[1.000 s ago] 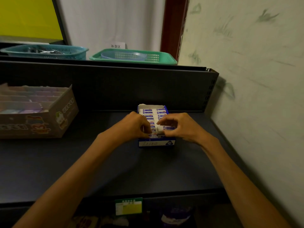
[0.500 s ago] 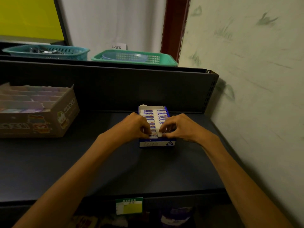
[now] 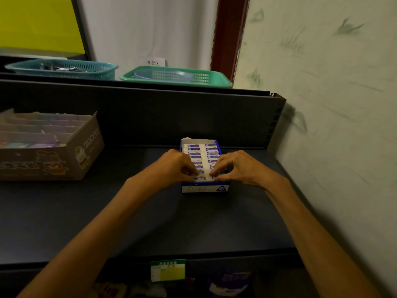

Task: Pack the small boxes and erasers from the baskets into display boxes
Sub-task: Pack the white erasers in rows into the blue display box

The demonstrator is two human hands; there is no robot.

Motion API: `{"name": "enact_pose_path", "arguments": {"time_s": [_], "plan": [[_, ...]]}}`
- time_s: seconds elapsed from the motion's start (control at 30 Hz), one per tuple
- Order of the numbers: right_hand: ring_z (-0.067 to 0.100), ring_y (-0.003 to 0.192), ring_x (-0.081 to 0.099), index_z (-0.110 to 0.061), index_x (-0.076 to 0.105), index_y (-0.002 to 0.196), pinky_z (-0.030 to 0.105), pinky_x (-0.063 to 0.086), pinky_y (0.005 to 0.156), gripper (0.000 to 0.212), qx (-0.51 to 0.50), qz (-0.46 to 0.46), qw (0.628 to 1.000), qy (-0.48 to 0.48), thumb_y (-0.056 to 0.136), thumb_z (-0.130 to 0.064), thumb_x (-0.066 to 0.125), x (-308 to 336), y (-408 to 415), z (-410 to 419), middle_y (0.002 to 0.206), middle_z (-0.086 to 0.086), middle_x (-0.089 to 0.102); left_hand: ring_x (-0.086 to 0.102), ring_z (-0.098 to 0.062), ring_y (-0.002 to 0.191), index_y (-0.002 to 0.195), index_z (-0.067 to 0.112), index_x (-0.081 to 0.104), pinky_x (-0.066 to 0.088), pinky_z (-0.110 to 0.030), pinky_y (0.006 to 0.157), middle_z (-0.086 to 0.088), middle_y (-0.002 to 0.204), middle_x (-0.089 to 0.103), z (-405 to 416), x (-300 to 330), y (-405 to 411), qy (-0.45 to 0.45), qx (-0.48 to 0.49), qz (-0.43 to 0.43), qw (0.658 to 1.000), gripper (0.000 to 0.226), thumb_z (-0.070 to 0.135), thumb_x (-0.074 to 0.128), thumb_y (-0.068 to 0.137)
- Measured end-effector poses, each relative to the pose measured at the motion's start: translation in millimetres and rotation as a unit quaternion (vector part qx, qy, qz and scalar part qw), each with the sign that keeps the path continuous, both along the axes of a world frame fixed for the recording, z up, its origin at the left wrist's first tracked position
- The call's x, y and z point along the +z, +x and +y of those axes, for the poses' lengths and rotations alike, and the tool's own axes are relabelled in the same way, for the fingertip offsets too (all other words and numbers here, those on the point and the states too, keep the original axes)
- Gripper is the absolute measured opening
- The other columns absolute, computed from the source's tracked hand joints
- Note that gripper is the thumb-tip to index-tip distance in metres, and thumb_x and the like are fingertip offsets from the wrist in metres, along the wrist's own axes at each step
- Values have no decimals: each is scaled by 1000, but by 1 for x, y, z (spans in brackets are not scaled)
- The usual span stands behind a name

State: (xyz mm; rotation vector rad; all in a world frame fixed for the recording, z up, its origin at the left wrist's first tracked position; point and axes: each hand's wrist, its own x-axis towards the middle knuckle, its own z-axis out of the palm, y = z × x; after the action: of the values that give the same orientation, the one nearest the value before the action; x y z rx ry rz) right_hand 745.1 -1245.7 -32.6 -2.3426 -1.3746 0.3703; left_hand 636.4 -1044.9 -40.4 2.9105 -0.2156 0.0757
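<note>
A blue and white display box (image 3: 204,188) stands on the dark shelf (image 3: 150,222), filled with two rows of white erasers (image 3: 211,151) in blue sleeves. My left hand (image 3: 175,166) is at the box's near left corner, fingers curled down onto the front erasers. My right hand (image 3: 236,166) is at the near right corner and pinches an eraser (image 3: 207,174) among the front ones. Two baskets sit on the upper ledge: a teal basket (image 3: 64,68) at the left and a green basket (image 3: 178,76) at the middle.
A brown cardboard display box (image 3: 64,151) with pastel items stands at the shelf's left. A wall (image 3: 333,104) closes the right side. A dark back panel (image 3: 150,117) rises behind the blue box. A green price tag (image 3: 168,269) hangs on the shelf's front edge.
My right hand has lowered the eraser it held above the front row down into the box. My left hand has stayed at the near left corner.
</note>
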Motion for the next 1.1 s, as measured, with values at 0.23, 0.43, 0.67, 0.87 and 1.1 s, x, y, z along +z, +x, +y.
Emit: {"name": "enact_pose_path", "arguments": {"time_s": [0.23, 0.43, 0.67, 0.87, 1.1], "plan": [[6, 117, 47, -20, 68, 110, 28, 48, 94, 24, -2, 6, 1000, 4, 86, -18, 66, -5, 1, -2, 125, -5, 54, 54, -8, 104, 113, 20, 63, 47, -25, 92, 2, 121, 54, -3, 3, 2, 4, -6, 15, 1000, 25, 22, 62, 87], [9, 121, 43, -26, 59, 118, 34, 44, 100, 41, -74, -38, 991, 105, 82, -42, 68, -22, -5, -13, 131, -4, 47, 52, -5, 107, 115, 24, 62, 41, -19, 87, 3, 119, 58, 2, -4, -11, -48, 23, -53, 997, 32, 38, 60, 86], [11, 123, 41, -31, 49, 107, 28, 44, 97, 43, -101, -44, 992, 70, 75, -44, 75, -33, -19, -2, 136, -5, 38, 44, -10, 122, 109, 22, 59, 37, -22, 96, 3, 129, 51, 10, -16, -29, -45, 48, -58, 996, 30, 35, 66, 83], [4, 111, 42, -28, 50, 98, 22, 42, 90, 35, -81, -58, 992, 83, 77, -41, 74, -31, -36, 29, 131, -3, 47, 49, -12, 121, 102, 20, 61, 38, -22, 97, 0, 128, 55, 33, -17, -48, -60, 75, -82, 992, 22, 30, 67, 83], [11, 118, 46, -29, 49, 98, 25, 45, 91, 33, -62, -50, 993, 85, 78, -42, 73, -32, -47, 71, 132, -3, 48, 52, -14, 119, 95, 22, 61, 45, -30, 99, 0, 126, 57, 65, -17, -68, -78, 119, -77, 987, 18, 29, 69, 81]]}}
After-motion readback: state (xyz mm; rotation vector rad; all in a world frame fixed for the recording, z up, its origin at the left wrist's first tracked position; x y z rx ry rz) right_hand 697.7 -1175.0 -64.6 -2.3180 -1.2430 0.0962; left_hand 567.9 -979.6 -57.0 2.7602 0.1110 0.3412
